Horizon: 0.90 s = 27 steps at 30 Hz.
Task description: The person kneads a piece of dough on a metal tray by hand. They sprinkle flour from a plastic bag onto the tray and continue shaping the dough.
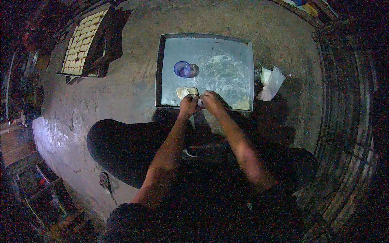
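A shallow metal tray (pixel 210 107) with raised sides lies in front of my crossed legs, its bottom dusted with white flour. At its near edge, my left hand (pixel 187 106) and my right hand (pixel 211 102) are close together, fingers closed in a pinch. Between them shows a small pale piece of dough (pixel 200 103), mostly covered by the fingers. Just beyond my left hand, a larger cream-coloured lump of dough (pixel 184 92) rests on the tray. Farther back stands a translucent blue-purple cup (pixel 182 69).
A clear plastic bag (pixel 272 84) with white contents lies right of the tray. At the far left, a dark tray (pixel 104 30) carries rows of pale dough pieces (pixel 83 42). Slatted wood (pixel 340 133) lines the right side, and a wooden frame (pixel 44 190) is at lower left.
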{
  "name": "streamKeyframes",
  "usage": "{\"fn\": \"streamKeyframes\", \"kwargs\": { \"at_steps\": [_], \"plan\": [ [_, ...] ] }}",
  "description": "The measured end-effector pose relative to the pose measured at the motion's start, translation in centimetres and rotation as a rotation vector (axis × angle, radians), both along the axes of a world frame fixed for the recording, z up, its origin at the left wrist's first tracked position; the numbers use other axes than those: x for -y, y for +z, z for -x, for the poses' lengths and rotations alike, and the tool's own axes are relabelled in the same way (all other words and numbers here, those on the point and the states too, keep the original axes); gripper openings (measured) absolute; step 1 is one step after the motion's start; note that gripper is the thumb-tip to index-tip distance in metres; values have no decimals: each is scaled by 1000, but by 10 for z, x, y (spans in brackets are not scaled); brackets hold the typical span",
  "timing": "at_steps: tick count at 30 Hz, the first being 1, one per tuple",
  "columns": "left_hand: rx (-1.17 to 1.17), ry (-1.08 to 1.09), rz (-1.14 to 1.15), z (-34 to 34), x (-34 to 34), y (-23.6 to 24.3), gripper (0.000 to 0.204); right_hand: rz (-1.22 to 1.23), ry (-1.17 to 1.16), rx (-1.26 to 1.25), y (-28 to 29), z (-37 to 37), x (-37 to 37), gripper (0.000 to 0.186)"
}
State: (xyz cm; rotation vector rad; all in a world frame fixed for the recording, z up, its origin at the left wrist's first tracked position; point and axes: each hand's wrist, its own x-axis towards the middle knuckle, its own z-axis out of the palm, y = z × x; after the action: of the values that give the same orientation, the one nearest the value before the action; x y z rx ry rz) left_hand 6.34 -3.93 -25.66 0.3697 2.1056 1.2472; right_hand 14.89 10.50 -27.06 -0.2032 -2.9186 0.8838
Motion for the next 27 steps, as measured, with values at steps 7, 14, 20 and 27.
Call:
{"fn": "streamKeyframes", "kwargs": {
  "at_steps": [7,14,20,27],
  "plan": [
    [-36,1,-50,6,5,-36,31,148,-194,95,-35,-16,-35,16],
    [32,9,-120,5,-25,-14,42,677,-617,45,23,-27,-55,31],
    [660,185,-464,-16,-82,58,35,1511,-818,7,67,-24,-54,37],
    [126,-68,-369,-11,-72,61,22,1266,-620,-29,79,-23,-46,30]
  ]
}}
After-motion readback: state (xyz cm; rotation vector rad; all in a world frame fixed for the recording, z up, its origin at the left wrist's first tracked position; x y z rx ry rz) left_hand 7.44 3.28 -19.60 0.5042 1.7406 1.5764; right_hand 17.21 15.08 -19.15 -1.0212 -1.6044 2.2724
